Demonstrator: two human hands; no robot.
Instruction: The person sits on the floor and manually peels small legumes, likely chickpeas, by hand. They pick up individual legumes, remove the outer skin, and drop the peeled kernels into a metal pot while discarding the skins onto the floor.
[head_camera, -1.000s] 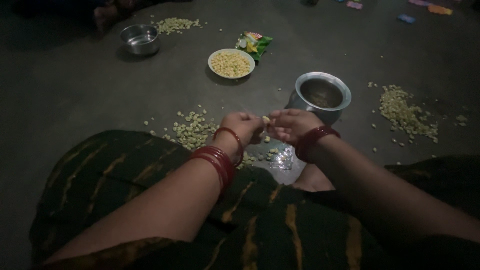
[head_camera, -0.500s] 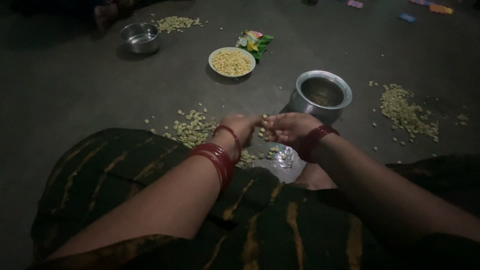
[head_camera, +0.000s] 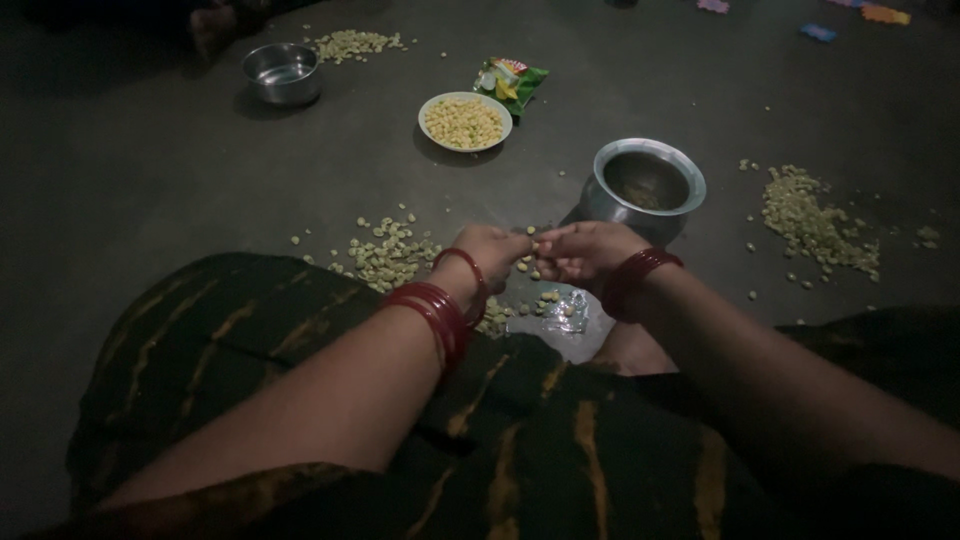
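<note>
Metal pot (head_camera: 648, 185) sits just behind both hands, bowl of kernels (head_camera: 465, 121) farther back-left

Home floor (head_camera: 150, 180); steel pot (head_camera: 645, 185), snack packet (head_camera: 510, 80)

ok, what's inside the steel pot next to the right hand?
The steel pot is mostly bare dark metal inside, with a few small pale bits near the bottom. Its near inner wall is hidden by the rim; too dim to identify them.

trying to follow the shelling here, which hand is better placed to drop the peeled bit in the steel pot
Probably the right hand: it sits just in front of the steel pot, while the left hand is farther from it, nearer the pile of husks.
</note>
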